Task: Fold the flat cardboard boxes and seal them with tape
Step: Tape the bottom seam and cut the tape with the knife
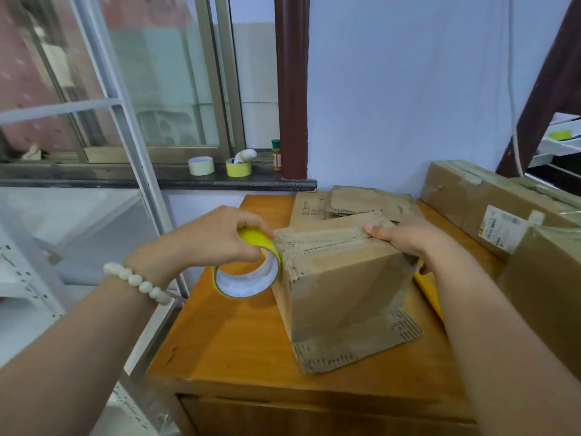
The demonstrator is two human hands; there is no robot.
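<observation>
The folded box (342, 291) stood near the middle of the wooden counter (232, 338), its closed flaps facing up and toward 12 o'clock, with loose flaps splayed on the counter at its 6 o'clock side. My left hand (217, 239) was closed around the tape roll (248, 269), thumb and fingers pinching its yellow rim, and held the roll against the box's edge at 9 o'clock. My right hand (405, 239) lay with its fingers together on the top seam at 3 o'clock, thumb on the flap joint, pressing the flaps shut; its lower fingers wrapped over the far edge and could not be seen in full.

Handling notes: I judged the box light and empty, so it would slide on the smooth counter unless held down. The corrugated board looked worn and soft at the edges, so pressure belonged on the flat of the flaps near the seam, not on the frayed corners. The roll was rigid and best held by its rim, leaving the core free to turn.

A strip of tape appeared to run along the seam, though the view was too blurred to confirm it.

More flat cardboard (345, 202) lay at 12 o'clock behind the box.
</observation>
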